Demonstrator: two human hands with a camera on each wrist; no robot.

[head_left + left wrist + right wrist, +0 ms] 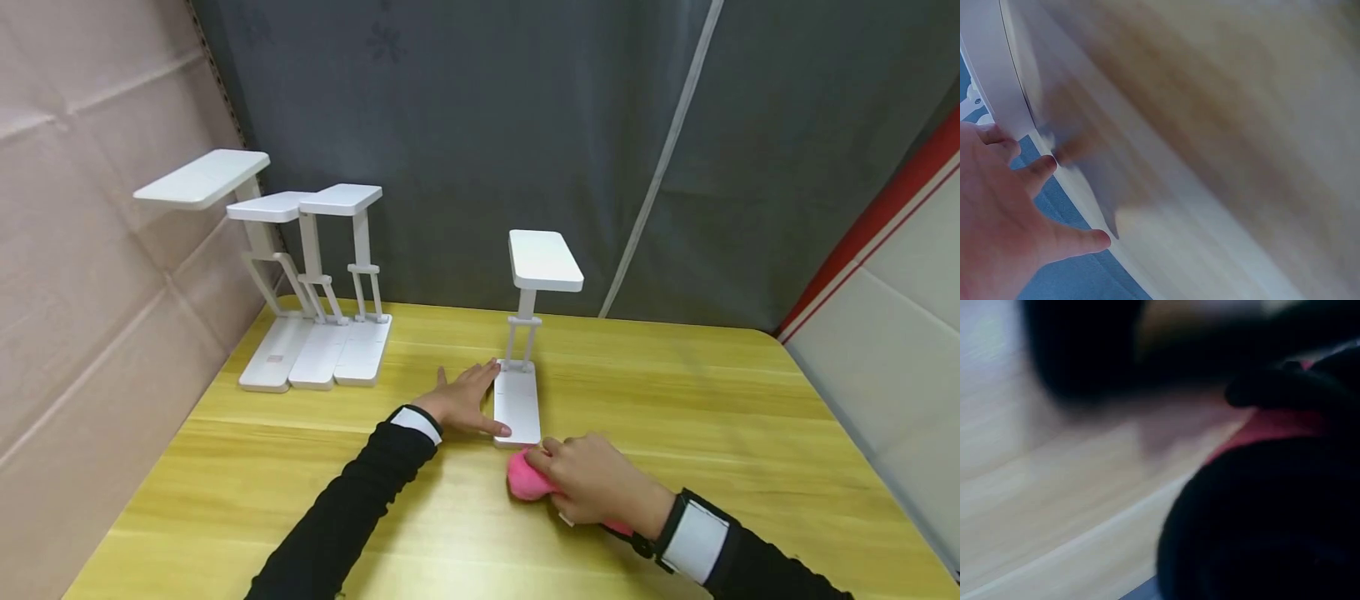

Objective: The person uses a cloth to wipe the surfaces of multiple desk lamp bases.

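- Head view: nearest the camera, a soft pink cloth [527,483] is gripped by the right hand [592,487], whose fingers are curled round it, on the yellow wooden tabletop [675,400], just off the near end of a white folding desk lamp [525,367] standing mid-table. The lamp's flat base is touched along its left edge by the left hand [461,402], fingers straight and lightly spread, the thumb lying at the near corner. Three more white folding lamps [315,275] are set side by side at the far left, well apart from the hands.
- A tip-over is judged possible: the broad head is carried high on a thin hinged stem, and the base is steadied from one side only, so a hard push with the cloth could slide or topple the lamp to the right.
- Left wrist view: the spread fingers [1041,170] are seen beside a white edge; much is blurred.
- Right wrist view: only a blurred pink patch and dark shapes are shown; the finger state cannot be told here.
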